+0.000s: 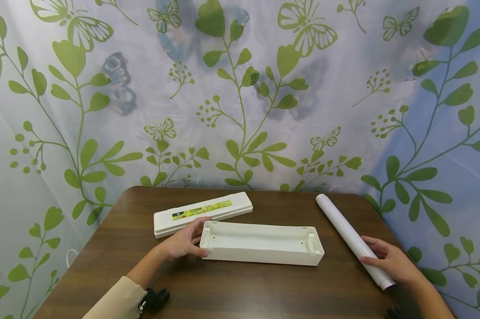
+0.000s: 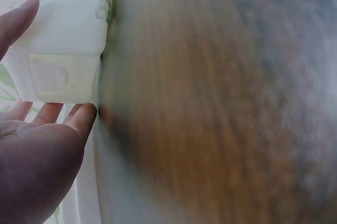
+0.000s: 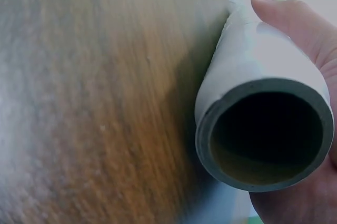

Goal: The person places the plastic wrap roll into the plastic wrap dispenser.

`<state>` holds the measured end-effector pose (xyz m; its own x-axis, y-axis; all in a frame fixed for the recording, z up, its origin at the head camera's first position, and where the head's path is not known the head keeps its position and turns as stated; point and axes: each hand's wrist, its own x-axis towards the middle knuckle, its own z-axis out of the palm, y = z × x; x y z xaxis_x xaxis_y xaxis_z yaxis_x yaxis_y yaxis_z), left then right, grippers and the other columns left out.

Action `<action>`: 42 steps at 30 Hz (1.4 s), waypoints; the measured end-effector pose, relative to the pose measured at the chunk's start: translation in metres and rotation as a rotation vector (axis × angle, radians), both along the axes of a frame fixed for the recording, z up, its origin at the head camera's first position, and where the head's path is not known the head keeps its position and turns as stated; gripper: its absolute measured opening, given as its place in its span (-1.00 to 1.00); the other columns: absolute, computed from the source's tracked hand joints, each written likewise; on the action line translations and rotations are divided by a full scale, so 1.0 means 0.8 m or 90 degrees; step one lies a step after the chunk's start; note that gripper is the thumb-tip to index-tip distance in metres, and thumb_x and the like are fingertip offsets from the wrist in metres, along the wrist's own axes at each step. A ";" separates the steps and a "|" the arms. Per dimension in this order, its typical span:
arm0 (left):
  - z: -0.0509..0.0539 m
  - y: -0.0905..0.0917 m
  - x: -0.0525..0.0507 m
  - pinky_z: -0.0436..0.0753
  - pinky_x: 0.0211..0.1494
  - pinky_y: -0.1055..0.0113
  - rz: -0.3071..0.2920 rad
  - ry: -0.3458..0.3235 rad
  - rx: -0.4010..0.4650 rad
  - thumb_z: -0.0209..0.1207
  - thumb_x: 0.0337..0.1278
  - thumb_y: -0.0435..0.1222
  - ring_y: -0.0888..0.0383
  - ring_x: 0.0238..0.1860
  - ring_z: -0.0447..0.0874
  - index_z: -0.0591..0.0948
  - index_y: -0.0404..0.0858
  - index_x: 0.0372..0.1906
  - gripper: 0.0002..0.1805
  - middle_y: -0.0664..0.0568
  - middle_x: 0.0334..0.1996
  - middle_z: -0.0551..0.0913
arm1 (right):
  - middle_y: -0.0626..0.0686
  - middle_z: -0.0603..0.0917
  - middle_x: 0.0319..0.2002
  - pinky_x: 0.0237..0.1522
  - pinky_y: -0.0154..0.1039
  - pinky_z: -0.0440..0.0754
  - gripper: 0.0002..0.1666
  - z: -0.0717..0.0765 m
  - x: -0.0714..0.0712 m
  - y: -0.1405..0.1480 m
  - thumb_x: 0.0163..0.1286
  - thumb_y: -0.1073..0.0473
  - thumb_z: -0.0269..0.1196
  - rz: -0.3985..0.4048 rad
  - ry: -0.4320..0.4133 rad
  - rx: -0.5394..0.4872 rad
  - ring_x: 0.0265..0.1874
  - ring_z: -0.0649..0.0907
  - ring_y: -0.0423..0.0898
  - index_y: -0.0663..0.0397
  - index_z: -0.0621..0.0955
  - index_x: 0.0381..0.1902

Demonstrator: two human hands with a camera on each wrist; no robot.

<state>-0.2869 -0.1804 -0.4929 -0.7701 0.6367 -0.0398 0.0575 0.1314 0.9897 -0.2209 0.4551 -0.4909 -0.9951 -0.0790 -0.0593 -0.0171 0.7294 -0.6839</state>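
An open white plastic-wrap dispenser box (image 1: 264, 254) lies lengthwise on the table, its long hollow facing up. My left hand (image 1: 186, 241) grips its left end, thumb at the front corner and fingers round behind. In the left wrist view, the fingers (image 2: 81, 118) lie against the box's end (image 2: 63, 79). To the right, my right hand (image 1: 391, 261) holds a white roll of plastic wrap (image 1: 343, 226) near its close end, thumb on one side and fingers on the other. The right wrist view shows the roll's hollow core (image 3: 202, 145) end-on.
Behind the box lies a long white lid (image 1: 240, 204) with a yellow-green label, set at a slant. The brown wooden table (image 1: 240, 292) reaches back to a curtain (image 1: 240, 110) printed with green leaves and butterflies.
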 end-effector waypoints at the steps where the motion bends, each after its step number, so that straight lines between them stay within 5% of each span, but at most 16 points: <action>1: 0.000 0.000 0.000 0.59 0.34 0.19 0.000 0.000 0.001 0.51 -0.02 -0.44 -0.30 0.56 0.16 -0.01 -0.25 0.62 0.18 -0.27 0.54 0.13 | 0.44 0.61 0.21 -0.28 -0.31 0.65 -0.04 0.000 -0.001 -0.001 0.34 0.00 0.44 -0.002 -0.003 -0.003 -0.20 0.64 -0.38 0.33 0.29 0.51; 27: -0.002 -0.001 -0.003 0.64 0.26 0.26 -0.017 -0.003 0.014 0.49 0.02 -0.44 -0.33 0.54 0.17 -0.04 -0.27 0.62 0.17 -0.31 0.54 0.14 | 0.29 0.78 -0.06 -0.42 -0.29 0.63 -0.14 -0.006 -0.001 -0.011 0.27 -0.02 0.49 -0.069 0.043 0.039 -0.38 0.65 -0.34 0.43 0.49 0.34; 42: -0.001 -0.001 -0.004 0.65 0.26 0.23 -0.020 0.004 0.001 0.49 0.02 -0.43 -0.33 0.52 0.21 -0.04 -0.28 0.61 0.17 -0.31 0.51 0.18 | 0.36 0.73 0.03 -0.39 -0.32 0.62 -0.13 -0.004 0.004 -0.019 0.23 -0.05 0.52 -0.058 0.089 0.049 -0.31 0.61 -0.46 0.39 0.52 0.32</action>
